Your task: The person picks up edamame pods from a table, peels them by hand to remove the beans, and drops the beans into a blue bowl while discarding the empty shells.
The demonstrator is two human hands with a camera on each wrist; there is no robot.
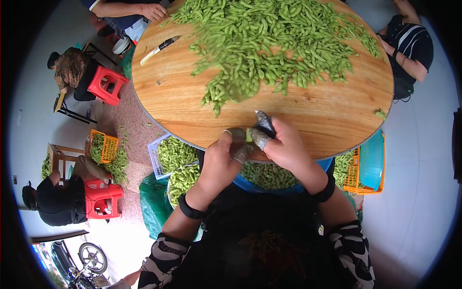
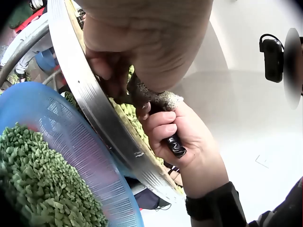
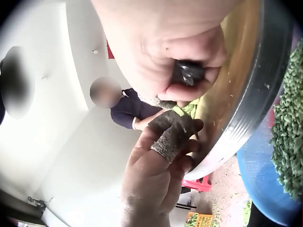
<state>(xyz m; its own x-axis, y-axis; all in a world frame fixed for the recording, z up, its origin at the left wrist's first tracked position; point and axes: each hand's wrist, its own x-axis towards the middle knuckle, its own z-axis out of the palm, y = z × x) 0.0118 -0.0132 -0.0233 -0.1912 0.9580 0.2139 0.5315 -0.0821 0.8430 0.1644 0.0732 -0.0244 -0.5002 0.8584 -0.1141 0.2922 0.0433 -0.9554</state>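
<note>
Close over the table's near edge, my left hand (image 1: 219, 161) pinches a green soybean pod (image 1: 249, 135) between thumb and finger, both in grey speckled finger covers. My right hand (image 1: 288, 147) meets it from the other side, its covered thumb (image 1: 260, 138) right at the pod. Curled fingers of that hand grip a small tool with a black-wrapped handle (image 2: 176, 145); its working end is hidden. A large heap of pods (image 1: 288, 43) spreads over the round wooden table (image 1: 178, 106). Below the edge, a blue basin (image 2: 71, 123) holds shelled green beans (image 2: 42, 179).
A knife-like tool with a black handle (image 1: 168, 42) lies at the table's left. Crates of pods flank my lap, a lilac one (image 1: 156, 156) and an orange one (image 1: 352, 178). Several people sit around, some on red stools (image 1: 107, 85). A green sack (image 1: 151, 204) lies at left.
</note>
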